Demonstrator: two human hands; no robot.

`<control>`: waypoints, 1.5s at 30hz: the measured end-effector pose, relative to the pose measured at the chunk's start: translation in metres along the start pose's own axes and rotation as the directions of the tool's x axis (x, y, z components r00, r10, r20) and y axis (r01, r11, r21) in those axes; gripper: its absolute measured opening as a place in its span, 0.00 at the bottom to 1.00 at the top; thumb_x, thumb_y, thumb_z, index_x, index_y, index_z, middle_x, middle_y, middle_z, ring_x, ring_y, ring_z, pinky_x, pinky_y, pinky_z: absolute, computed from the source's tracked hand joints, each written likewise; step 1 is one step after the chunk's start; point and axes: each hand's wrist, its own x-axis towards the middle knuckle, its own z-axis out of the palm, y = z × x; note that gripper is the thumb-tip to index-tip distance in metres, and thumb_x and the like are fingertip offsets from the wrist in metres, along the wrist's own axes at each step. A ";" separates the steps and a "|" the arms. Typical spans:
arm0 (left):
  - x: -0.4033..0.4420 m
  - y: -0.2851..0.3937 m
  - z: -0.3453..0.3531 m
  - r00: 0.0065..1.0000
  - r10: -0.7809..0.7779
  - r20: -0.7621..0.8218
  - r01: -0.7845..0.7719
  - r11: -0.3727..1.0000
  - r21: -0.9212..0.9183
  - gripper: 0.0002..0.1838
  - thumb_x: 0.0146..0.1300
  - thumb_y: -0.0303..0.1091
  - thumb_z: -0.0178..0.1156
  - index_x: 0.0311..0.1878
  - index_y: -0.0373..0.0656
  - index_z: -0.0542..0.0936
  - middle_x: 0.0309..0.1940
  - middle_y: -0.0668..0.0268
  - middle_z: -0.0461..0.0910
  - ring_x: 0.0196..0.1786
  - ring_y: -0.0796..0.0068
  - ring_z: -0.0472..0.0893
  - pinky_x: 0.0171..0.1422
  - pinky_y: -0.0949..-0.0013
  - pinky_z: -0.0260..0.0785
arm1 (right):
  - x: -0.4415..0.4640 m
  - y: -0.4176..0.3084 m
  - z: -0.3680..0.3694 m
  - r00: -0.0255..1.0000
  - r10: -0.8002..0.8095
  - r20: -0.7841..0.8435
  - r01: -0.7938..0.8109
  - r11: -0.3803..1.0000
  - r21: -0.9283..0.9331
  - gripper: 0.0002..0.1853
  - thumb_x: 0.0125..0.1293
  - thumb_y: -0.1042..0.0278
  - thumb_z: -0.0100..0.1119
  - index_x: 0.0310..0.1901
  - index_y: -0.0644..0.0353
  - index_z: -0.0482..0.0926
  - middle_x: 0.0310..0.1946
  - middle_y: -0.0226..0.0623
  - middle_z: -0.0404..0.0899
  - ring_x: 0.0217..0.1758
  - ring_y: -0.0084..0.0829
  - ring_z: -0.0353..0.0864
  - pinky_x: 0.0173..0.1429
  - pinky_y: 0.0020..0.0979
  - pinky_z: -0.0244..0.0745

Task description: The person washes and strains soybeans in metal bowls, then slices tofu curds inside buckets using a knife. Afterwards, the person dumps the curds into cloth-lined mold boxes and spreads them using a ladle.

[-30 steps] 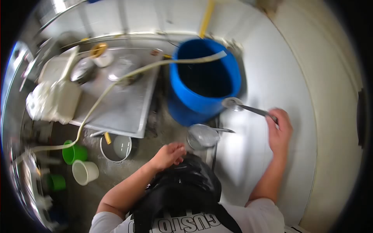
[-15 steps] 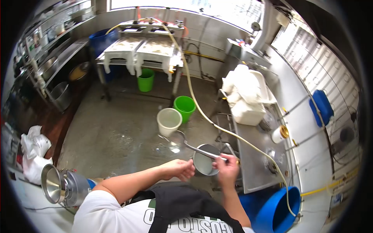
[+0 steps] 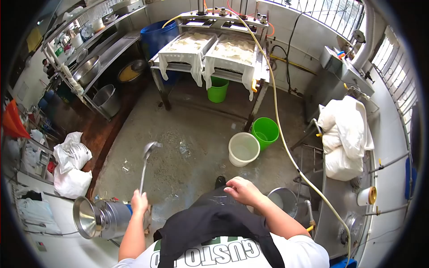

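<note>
In the head view, my left hand (image 3: 139,202) is closed around the handle of a long metal ladle (image 3: 143,172). The ladle points away from me over the wet floor, its bowl end at the top. Just below my left hand stands a grey machine (image 3: 117,217) with a flared steel funnel (image 3: 86,217). My right hand (image 3: 243,190) is empty, fingers loosely bent, in front of my black apron (image 3: 210,219). Beside its wrist is a metal pot (image 3: 286,196), partly hidden by my forearm.
A white bucket (image 3: 244,150) and a green bucket (image 3: 265,130) stand ahead. Beyond is a press table with two cloth-lined trays (image 3: 183,58). A hose (image 3: 286,149) crosses the right side above a steel sink counter (image 3: 337,205). White sacks (image 3: 73,183) lie at left.
The ladle has passed from my right hand to my left, which has swung out to the left. My view has turned left, and the metal pot now lies to the right of my right hand.
</note>
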 end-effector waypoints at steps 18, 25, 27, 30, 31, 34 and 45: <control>0.304 0.124 -0.029 0.959 -0.123 -0.256 0.068 0.974 -0.214 0.16 0.74 0.41 0.62 0.40 0.35 0.76 0.30 0.45 0.81 0.36 0.40 0.82 0.45 0.46 0.73 | 0.389 0.053 -0.092 0.989 -0.040 0.146 0.070 0.974 -0.213 0.15 0.75 0.57 0.60 0.48 0.62 0.83 0.46 0.49 0.84 0.53 0.51 0.84 0.58 0.47 0.80; 0.491 0.161 0.004 0.965 -0.244 -0.094 0.198 0.917 -0.347 0.17 0.76 0.44 0.60 0.41 0.36 0.76 0.32 0.46 0.83 0.37 0.45 0.85 0.45 0.50 0.75 | 0.532 0.072 -0.056 0.978 0.051 0.201 0.003 0.965 -0.262 0.16 0.75 0.57 0.61 0.52 0.61 0.84 0.47 0.49 0.84 0.55 0.50 0.84 0.61 0.46 0.80; 0.545 0.175 -0.022 0.999 -0.041 -0.008 0.037 0.962 -0.271 0.17 0.76 0.44 0.60 0.43 0.36 0.77 0.32 0.47 0.82 0.37 0.45 0.84 0.44 0.50 0.74 | 0.573 0.059 -0.060 0.973 0.108 0.202 -0.039 0.947 -0.320 0.16 0.75 0.57 0.60 0.52 0.61 0.84 0.48 0.49 0.84 0.56 0.50 0.84 0.61 0.46 0.80; 0.629 0.206 -0.038 0.989 0.125 -0.080 -0.145 0.923 -0.355 0.16 0.77 0.43 0.60 0.43 0.37 0.76 0.29 0.49 0.79 0.34 0.53 0.82 0.42 0.52 0.73 | 0.625 0.037 -0.073 0.987 0.113 0.111 -0.083 0.965 -0.247 0.17 0.75 0.57 0.60 0.54 0.61 0.83 0.49 0.49 0.84 0.56 0.50 0.83 0.61 0.45 0.80; 0.654 0.221 -0.042 0.995 0.084 -0.051 -0.097 0.916 -0.390 0.16 0.78 0.44 0.60 0.44 0.37 0.77 0.29 0.53 0.78 0.32 0.57 0.79 0.40 0.55 0.72 | 0.638 0.034 -0.076 0.989 0.128 0.070 -0.110 0.970 -0.217 0.17 0.75 0.57 0.60 0.55 0.61 0.83 0.49 0.49 0.84 0.56 0.50 0.83 0.61 0.45 0.80; 0.713 0.269 -0.050 0.983 0.098 -0.157 -0.162 0.863 -0.479 0.16 0.78 0.43 0.61 0.43 0.38 0.77 0.27 0.58 0.77 0.30 0.64 0.76 0.39 0.59 0.71 | 0.675 0.039 -0.083 0.993 0.075 -0.095 -0.090 0.982 -0.165 0.17 0.73 0.63 0.64 0.58 0.62 0.82 0.50 0.48 0.83 0.53 0.48 0.85 0.57 0.42 0.81; 0.838 0.381 -0.007 0.980 0.048 0.193 0.111 0.673 -0.731 0.17 0.76 0.40 0.65 0.33 0.44 0.71 0.19 0.73 0.71 0.17 0.82 0.72 0.20 0.71 0.65 | 0.862 0.144 -0.142 0.700 0.096 -0.708 -0.206 0.976 -0.072 0.32 0.75 0.63 0.58 0.74 0.72 0.66 0.66 0.65 0.75 0.71 0.61 0.73 0.78 0.48 0.67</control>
